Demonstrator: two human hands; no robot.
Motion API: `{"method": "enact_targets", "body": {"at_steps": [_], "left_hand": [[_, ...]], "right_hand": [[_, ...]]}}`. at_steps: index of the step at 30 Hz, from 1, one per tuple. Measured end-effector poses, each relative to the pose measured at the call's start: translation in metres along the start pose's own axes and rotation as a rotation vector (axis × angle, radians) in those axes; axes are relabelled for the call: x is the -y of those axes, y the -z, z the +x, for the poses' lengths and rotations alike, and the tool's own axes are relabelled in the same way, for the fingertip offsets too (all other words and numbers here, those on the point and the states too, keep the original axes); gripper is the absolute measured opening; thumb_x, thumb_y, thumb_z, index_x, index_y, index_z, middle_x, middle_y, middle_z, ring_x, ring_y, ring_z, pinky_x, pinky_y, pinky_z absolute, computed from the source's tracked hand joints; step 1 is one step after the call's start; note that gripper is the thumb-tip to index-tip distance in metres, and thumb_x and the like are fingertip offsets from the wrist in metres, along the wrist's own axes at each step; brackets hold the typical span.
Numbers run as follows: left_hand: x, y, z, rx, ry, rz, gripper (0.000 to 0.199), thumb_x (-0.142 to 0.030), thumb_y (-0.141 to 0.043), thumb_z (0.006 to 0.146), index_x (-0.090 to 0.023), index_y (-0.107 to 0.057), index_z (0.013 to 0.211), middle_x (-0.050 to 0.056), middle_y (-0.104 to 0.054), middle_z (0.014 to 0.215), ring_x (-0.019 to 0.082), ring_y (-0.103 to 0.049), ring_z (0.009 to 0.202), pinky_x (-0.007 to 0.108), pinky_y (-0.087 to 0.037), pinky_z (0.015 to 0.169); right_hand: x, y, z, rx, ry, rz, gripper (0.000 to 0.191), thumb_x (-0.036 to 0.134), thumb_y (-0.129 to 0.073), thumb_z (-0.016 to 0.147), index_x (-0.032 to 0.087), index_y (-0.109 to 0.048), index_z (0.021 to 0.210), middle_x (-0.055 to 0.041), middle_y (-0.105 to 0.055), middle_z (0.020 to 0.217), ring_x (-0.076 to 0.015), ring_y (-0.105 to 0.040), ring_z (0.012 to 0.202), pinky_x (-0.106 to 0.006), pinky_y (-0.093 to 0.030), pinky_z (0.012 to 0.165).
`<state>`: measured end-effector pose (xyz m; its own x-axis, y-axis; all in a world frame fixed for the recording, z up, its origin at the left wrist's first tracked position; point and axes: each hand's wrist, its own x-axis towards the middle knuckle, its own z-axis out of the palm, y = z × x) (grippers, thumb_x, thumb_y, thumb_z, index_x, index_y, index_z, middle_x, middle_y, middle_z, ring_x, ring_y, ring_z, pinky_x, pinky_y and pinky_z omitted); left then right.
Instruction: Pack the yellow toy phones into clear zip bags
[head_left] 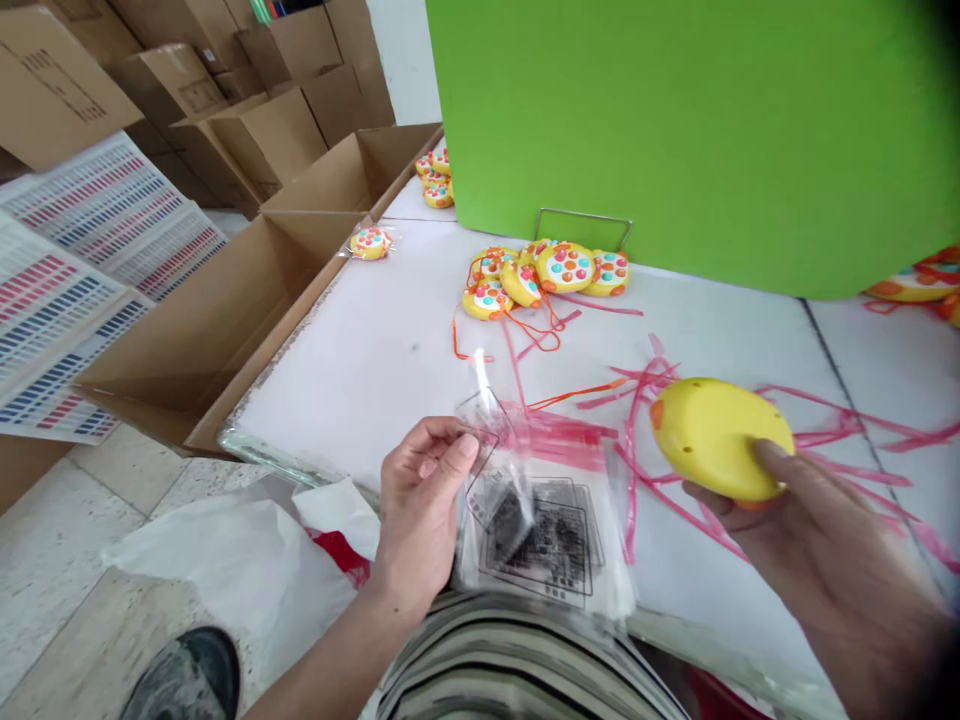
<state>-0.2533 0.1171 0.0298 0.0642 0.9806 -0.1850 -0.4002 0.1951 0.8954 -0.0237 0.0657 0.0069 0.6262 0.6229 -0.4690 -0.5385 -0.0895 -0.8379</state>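
Observation:
My left hand [431,500] pinches the edge of a clear plastic bag [491,440] above a stack of printed clear bags [547,540] at the table's front edge. In my right hand [810,520] is a yellow oval toy [720,435], its plain side with small holes facing up. An orange cord [577,393] lies on the table between the hands. Farther back sits a pile of yellow toys with coloured dots [566,268], orange cords around them. One toy in a clear wrapper [370,243] lies at the table's left edge.
Pink plastic strips [637,480] are strewn over the white table [337,350]. A green panel [675,130] stands behind. Open cardboard boxes [217,330] adjoin the left edge. More toys [919,283] lie at far right. A white plastic bag [240,560] hangs below left.

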Motion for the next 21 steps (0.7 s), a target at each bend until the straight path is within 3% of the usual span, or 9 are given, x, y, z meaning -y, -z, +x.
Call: {"method": "enact_targets", "body": {"at_steps": [3,7,11,13,15,16,18,21], "left_hand": [[0.011,-0.005,-0.006,-0.065,0.131,-0.268,0.014,-0.021,-0.077,0.067,-0.019,-0.066,0.074,-0.003,-0.065,0.073,0.009,-0.059,0.070,0.019,-0.048,0.071],[0.041,-0.003,-0.021,-0.102,0.314,-0.308,0.015,-0.020,-0.077,0.067,-0.016,-0.065,0.076,0.000,-0.065,0.076,0.012,-0.061,0.076,0.022,-0.049,0.071],[0.061,0.010,-0.038,-0.124,0.444,-0.276,0.015,-0.018,-0.076,0.068,-0.015,-0.064,0.078,0.001,-0.065,0.078,0.010,-0.059,0.072,0.019,-0.047,0.069],[0.062,0.020,-0.047,-0.103,0.462,-0.226,0.015,-0.021,-0.073,0.072,-0.016,-0.064,0.083,0.003,-0.067,0.083,0.012,-0.061,0.079,0.021,-0.047,0.075],[0.056,0.035,-0.056,-0.032,0.485,-0.097,0.018,-0.027,-0.066,0.079,-0.016,-0.063,0.093,0.007,-0.067,0.095,0.017,-0.061,0.092,0.027,-0.047,0.083],[0.051,0.042,-0.059,0.001,0.473,0.012,0.022,-0.030,-0.062,0.083,-0.017,-0.062,0.100,0.009,-0.066,0.103,0.020,-0.060,0.098,0.030,-0.047,0.085],[0.039,0.054,-0.061,0.015,0.311,0.311,0.029,-0.032,-0.057,0.087,-0.021,-0.056,0.114,0.009,-0.062,0.116,0.021,-0.056,0.108,0.031,-0.046,0.089],[0.026,0.052,-0.050,0.126,-0.171,0.779,0.022,-0.022,-0.053,0.089,-0.024,-0.056,0.110,0.007,-0.061,0.113,0.018,-0.056,0.105,0.030,-0.045,0.090]], "right_hand": [[0.010,-0.004,-0.008,0.003,0.020,0.006,0.014,0.028,-0.070,0.069,0.019,-0.070,0.080,-0.0076,-0.066,0.109,-0.0199,-0.063,0.094,-0.020,-0.059,0.060],[0.007,0.000,-0.020,0.060,0.078,-0.105,0.029,0.036,-0.072,0.067,0.024,-0.068,0.093,-0.0063,-0.067,0.106,-0.0232,-0.061,0.101,-0.023,-0.058,0.068],[-0.021,0.007,-0.020,0.286,0.239,-0.587,0.039,0.050,-0.065,0.073,0.024,-0.061,0.102,-0.0025,-0.066,0.082,-0.0223,-0.063,0.080,-0.027,-0.055,0.060],[-0.038,0.009,-0.016,0.367,0.315,-0.835,0.043,0.053,-0.059,0.076,0.022,-0.057,0.105,0.0003,-0.060,0.069,-0.0201,-0.058,0.066,-0.028,-0.050,0.053],[-0.052,0.009,-0.011,0.395,0.365,-0.949,0.045,0.054,-0.053,0.079,0.021,-0.053,0.109,0.0006,-0.058,0.069,-0.0192,-0.055,0.062,-0.029,-0.048,0.053],[-0.056,0.009,-0.010,0.406,0.375,-0.972,0.045,0.054,-0.051,0.080,0.021,-0.051,0.111,-0.0004,-0.059,0.072,-0.0191,-0.055,0.062,-0.029,-0.048,0.054],[-0.061,0.009,-0.007,0.431,0.382,-0.980,0.045,0.053,-0.049,0.082,0.022,-0.048,0.114,-0.0023,-0.060,0.078,-0.0193,-0.055,0.064,-0.030,-0.048,0.058],[-0.061,0.009,-0.006,0.441,0.375,-0.992,0.045,0.052,-0.051,0.081,0.022,-0.048,0.115,-0.0014,-0.060,0.076,-0.0184,-0.053,0.060,-0.030,-0.047,0.057]]}}
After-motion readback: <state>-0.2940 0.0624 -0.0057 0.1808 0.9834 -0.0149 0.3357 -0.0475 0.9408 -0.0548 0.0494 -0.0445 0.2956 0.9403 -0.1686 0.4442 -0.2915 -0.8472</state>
